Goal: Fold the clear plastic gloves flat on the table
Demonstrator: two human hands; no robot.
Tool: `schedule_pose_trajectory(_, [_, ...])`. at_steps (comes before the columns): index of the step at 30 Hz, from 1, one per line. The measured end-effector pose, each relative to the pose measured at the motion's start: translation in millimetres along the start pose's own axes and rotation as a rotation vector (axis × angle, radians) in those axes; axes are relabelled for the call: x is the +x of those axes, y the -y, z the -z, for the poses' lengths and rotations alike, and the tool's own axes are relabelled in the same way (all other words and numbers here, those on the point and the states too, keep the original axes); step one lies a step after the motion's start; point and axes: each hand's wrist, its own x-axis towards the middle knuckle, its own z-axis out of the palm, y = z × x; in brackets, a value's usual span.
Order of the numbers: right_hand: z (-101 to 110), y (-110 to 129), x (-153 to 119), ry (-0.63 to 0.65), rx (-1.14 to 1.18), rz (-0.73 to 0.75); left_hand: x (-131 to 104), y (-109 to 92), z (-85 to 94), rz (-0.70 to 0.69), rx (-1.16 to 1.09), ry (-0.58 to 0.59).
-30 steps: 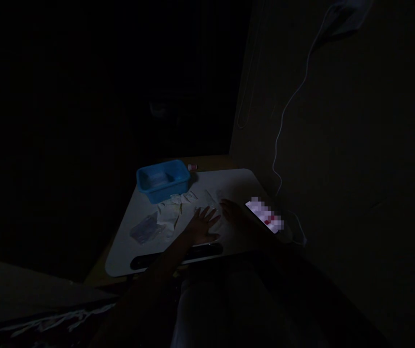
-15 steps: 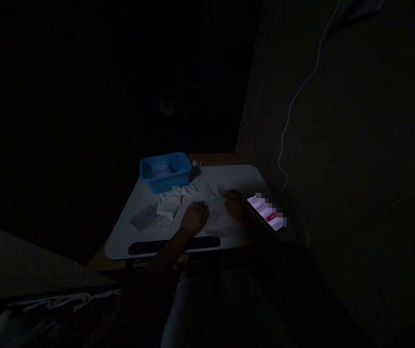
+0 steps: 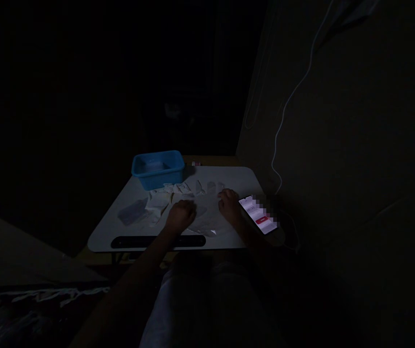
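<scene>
On a white lap table (image 3: pixel 102 229) lies a clear plastic sheet or bag (image 3: pixel 207 222), dim and partly under my hands. My left hand (image 3: pixel 181 216) is closed at its left side; what its fingers hold is too dark to make out. My right hand (image 3: pixel 229 205) rests at its right side with fingers bent, near small clear pieces (image 3: pixel 211 186). Crumpled white packets (image 3: pixel 157 203) lie left of my left hand, beside a flat clear plastic bag (image 3: pixel 132 211). Behind them stands a blue basin (image 3: pixel 160 181).
A lit phone (image 3: pixel 256 212) lies at the table's right edge. A white cable (image 3: pixel 283 113) hangs along the wall at right. A small bottle (image 3: pixel 196 164) stands behind the table. A black slot (image 3: pixel 127 242) runs along the near edge.
My hands are farther apart, with the left one shifted left. More of the clear plastic shows between them. The whole view has shifted slightly.
</scene>
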Motion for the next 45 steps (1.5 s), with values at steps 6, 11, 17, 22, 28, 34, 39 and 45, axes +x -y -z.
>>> schedule_pose_trajectory(6, [-0.4,4.2,-0.1,0.164,0.007,0.116,4.6,1.4,-4.5,0.05,0.036,0.048])
schedule_pose_trajectory(11, [-1.9,6.4,-2.1,0.195,-0.022,0.037,5.6,4.8,-11.0,0.111,0.07,0.152])
schedule_pose_trajectory(17, [2.5,6.4,-15.9,0.139,0.025,-0.004,10.3,5.5,-3.8,0.135,-0.013,-0.022])
schedule_pose_trajectory(22, [8.0,4.6,-18.0,0.017,0.177,0.013,20.3,-22.0,-3.4,-0.036,-0.049,-0.021])
schedule_pose_trajectory(28, [4.6,13.9,1.3,0.206,0.226,0.304,14.8,-41.6,-23.9,0.12,0.092,0.108])
schedule_pose_trajectory(34, [-20.2,15.0,28.0,0.373,0.048,0.382,10.7,-40.1,-22.4,0.127,0.116,0.164])
schedule_pose_trajectory(39, [-38.5,9.5,53.9,0.397,-0.027,0.345,10.3,-42.8,-20.7,0.137,0.102,0.164])
schedule_pose_trajectory(45, [-45.9,3.4,78.9,0.414,-0.037,0.291,9.2,-43.0,-20.0,0.136,0.094,0.167])
